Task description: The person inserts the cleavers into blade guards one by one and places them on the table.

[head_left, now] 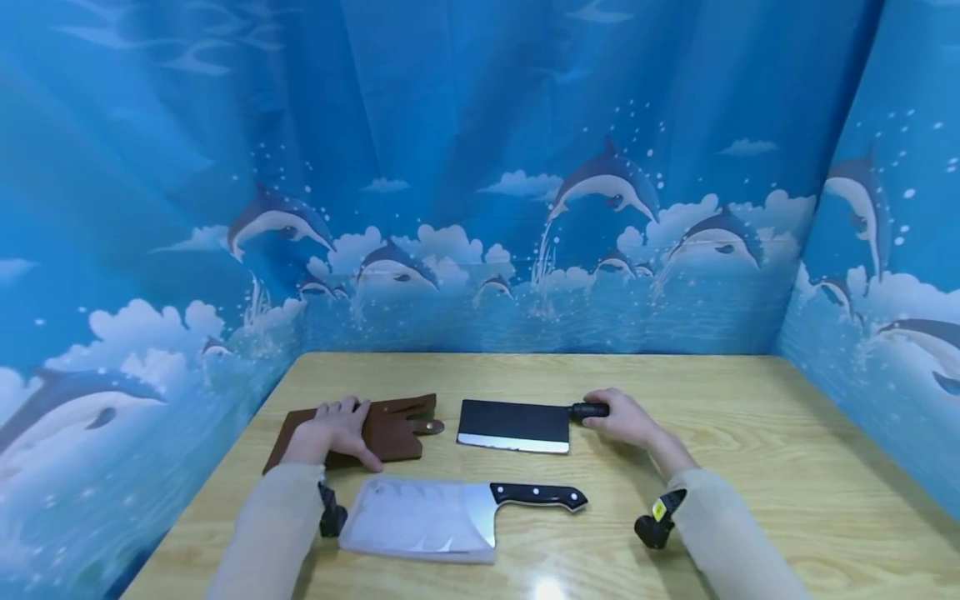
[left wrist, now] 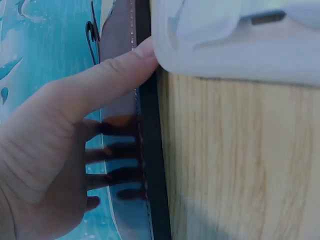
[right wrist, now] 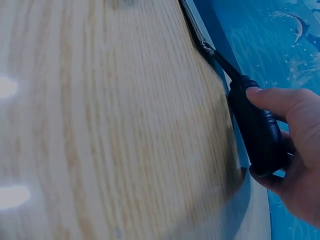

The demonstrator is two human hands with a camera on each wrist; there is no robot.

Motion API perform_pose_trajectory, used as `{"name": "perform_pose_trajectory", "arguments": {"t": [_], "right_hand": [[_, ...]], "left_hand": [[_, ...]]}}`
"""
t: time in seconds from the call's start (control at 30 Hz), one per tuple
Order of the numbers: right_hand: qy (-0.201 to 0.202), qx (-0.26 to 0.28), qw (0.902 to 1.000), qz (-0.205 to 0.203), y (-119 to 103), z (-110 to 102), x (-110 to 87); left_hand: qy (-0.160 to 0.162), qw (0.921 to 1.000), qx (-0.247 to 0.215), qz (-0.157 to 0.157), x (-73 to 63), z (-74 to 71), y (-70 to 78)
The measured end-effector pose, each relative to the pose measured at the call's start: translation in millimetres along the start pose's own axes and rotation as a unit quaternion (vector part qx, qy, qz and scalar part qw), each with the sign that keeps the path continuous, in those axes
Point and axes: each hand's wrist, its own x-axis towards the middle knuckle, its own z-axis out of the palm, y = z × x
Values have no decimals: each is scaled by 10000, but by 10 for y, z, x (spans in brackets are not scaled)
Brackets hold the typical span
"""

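A brown leather sheath (head_left: 393,427) with a snap strap lies flat at the left. My left hand (head_left: 335,429) rests across it, fingers spread toward its far side and thumb near its close edge. In the left wrist view, the thumb (left wrist: 112,80) reaches the dark edge of the sheath. To the right of the sheath, a black cleaver (head_left: 517,421) with a bright cutting edge lies on the table. My right hand (head_left: 624,417) grips its black handle (right wrist: 257,127), thumb along one side and fingers curled behind. Its blade is mostly cut off in the right wrist view.
A second cleaver (head_left: 480,508) with a riveted black handle lies in front, its blade inside a translucent white plastic cover (head_left: 416,517). The light wooden table (head_left: 750,417) meets blue dolphin-print curtains (head_left: 465,167) at its back and sides.
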Motion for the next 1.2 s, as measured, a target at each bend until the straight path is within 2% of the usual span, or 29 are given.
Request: {"name": "perform_pose_trajectory", "arguments": {"t": [0.17,0.5,0.7,0.87,1.03,1.2], "right_hand": [[-158,-169,9996,189,28,22,5],[-176,-206,9993,253,32,24,-17],[-185,-379,9987,293,-4,15,1],[-205,-505,9978,372,-18,22,3],[-296,-600,9970,397,-52,32,7],[-303,-863,9948,453,-98,38,27]], "left_hand": [[-101,9999,50,-63,-23,14,4],[-222,9996,79,-133,-9,19,52],[-93,9998,-2,-161,-21,25,41],[-117,9997,-25,-197,-39,39,32],[112,9999,53,-99,-32,78,-7],[658,9976,-134,174,-71,123,-83]]}}
